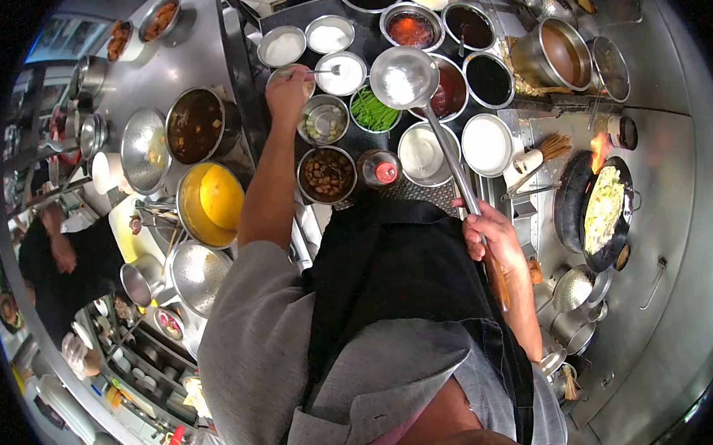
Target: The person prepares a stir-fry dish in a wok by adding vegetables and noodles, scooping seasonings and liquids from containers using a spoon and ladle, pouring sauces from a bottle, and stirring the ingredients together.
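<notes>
My left hand [289, 95] is closed on a small spoon [323, 71], its tip over a metal bowl of white powder [344, 80]. My right hand [492, 233] grips the wooden-ended handle of a long metal ladle [446, 141]. The ladle's round bowl hangs above the seasoning containers, beside a red sauce bowl [451, 88]. Below the spoon sit a bowl of pale chopped pieces [323, 121] and a bowl of cut green vegetables [375, 110]. Two more white-filled bowls [330, 34] [281, 47] stand behind.
On the right, a wok [607, 209] with yellowish food sits over a flame [600, 147]. A pot of brown liquid [553, 55] stands behind it. To the left are a yellow-liquid pot [212, 204] and perforated strainers [200, 277]. A co-worker in black [77, 273] is at far left.
</notes>
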### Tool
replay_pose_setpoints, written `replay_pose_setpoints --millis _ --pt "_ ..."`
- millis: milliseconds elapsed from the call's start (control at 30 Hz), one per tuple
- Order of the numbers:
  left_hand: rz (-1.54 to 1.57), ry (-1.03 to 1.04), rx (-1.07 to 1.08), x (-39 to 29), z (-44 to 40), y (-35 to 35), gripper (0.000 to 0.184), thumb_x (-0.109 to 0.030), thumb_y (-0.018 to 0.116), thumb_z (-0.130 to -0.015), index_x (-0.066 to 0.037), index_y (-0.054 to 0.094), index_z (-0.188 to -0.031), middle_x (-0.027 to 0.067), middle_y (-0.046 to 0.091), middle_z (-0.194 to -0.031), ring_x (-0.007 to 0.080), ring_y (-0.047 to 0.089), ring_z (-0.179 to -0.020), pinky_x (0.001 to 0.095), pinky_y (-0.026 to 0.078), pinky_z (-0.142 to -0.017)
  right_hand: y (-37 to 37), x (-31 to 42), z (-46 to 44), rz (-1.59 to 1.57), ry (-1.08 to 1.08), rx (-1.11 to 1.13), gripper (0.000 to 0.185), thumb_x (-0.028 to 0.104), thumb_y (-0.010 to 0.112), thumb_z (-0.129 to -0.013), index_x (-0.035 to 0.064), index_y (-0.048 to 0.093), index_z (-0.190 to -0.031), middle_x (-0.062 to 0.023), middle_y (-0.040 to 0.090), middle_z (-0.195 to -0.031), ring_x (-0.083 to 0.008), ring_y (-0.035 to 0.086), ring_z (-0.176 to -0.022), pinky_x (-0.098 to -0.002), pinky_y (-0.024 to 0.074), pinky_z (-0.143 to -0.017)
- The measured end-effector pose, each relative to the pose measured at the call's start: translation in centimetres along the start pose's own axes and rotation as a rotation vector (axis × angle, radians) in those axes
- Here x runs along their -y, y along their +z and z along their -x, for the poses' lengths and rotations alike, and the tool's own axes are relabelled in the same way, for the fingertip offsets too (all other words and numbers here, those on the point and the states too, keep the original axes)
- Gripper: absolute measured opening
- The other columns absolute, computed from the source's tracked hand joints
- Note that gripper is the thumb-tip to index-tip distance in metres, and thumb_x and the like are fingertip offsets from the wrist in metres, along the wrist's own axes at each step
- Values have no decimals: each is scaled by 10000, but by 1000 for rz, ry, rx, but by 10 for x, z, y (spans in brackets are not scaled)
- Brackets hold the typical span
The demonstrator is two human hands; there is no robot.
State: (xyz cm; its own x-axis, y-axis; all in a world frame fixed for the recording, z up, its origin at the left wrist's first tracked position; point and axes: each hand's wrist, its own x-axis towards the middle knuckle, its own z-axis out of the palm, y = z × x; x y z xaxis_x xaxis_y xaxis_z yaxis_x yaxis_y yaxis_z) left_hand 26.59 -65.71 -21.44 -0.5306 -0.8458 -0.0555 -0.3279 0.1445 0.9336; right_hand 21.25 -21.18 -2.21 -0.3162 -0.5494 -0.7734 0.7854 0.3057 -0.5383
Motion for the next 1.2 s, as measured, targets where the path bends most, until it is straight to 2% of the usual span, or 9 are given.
replay_pose_setpoints --millis 100,200,400,533,633,733,933,1033,1200 --pt "177 -21 8 -26 12 -9 224 -235 682 -927 -31 774 -946 63 762 -827 119 677 -725 290 527 -705 2 0 -3 16 1 -6 383 131 529 -979 23 525 -1347 22 445 -642 -74 387 -432 -229 329 -404" --pt "22 157 19 -52 24 -17 225 -259 668 -924 -65 781 -936 86 759 -831 176 702 -719 320 532 -703 6 6 -6 2 36 24 372 119 531 -978 45 536 -1343 23 442 -644 -78 395 -446 -231 332 -412" --pt "-318 443 -45 27 -13 14 195 -246 660 -891 -95 780 -865 136 727 -805 324 697 -749 399 535 -699 12 5 -4 -12 47 51 383 118 531 -975 15 530 -1344 14 445 -652 -73 386 -434 -224 326 -404" --pt "-432 425 -65 16 -9 25 209 -255 654 -889 -95 781 -841 118 738 -803 297 703 -733 410 538 -688 12 2 5 0 19 33 390 114 534 -972 13 527 -1349 16 441 -649 -72 382 -432 -225 322 -402" --pt "-179 346 1 55 -21 33 236 -260 639 -909 -74 778 -871 109 745 -809 274 710 -720 392 541 -684 9 -2 10 -16 14 4 393 116 535 -972 9 526 -1350 19 438 -647 -72 375 -429 -226 318 -398" --pt "-101 100 -19 56 -24 30 263 -266 626 -932 -51 774 -895 99 752 -816 237 720 -711 368 548 -685 8 -4 12 -35 10 -13 390 117 535 -972 6 530 -1346 21 434 -643 -71 368 -426 -225 315 -396" --pt "13 11 0 11 -5 11 282 -270 642 -943 -21 768 -903 71 766 -822 184 720 -711 336 547 -686 8 -5 13 -29 8 -28 391 123 539 -971 6 534 -1344 19 437 -640 -71 362 -421 -223 310 -387" --pt "-139 222 30 51 -25 20 197 -164 697 -919 24 723 -967 84 756 -831 169 723 -763 299 556 -690 10 -5 13 -22 9 -35 394 125 542 -970 7 534 -1345 17 441 -639 -70 362 -418 -222 310 -384" --pt "31 52 23 75 -33 30 196 -167 694 -911 15 724 -979 84 759 -838 156 726 -756 297 562 -711 10 -6 13 -16 13 -42 390 125 542 -970 11 537 -1343 16 441 -637 -70 366 -418 -221 313 -383"
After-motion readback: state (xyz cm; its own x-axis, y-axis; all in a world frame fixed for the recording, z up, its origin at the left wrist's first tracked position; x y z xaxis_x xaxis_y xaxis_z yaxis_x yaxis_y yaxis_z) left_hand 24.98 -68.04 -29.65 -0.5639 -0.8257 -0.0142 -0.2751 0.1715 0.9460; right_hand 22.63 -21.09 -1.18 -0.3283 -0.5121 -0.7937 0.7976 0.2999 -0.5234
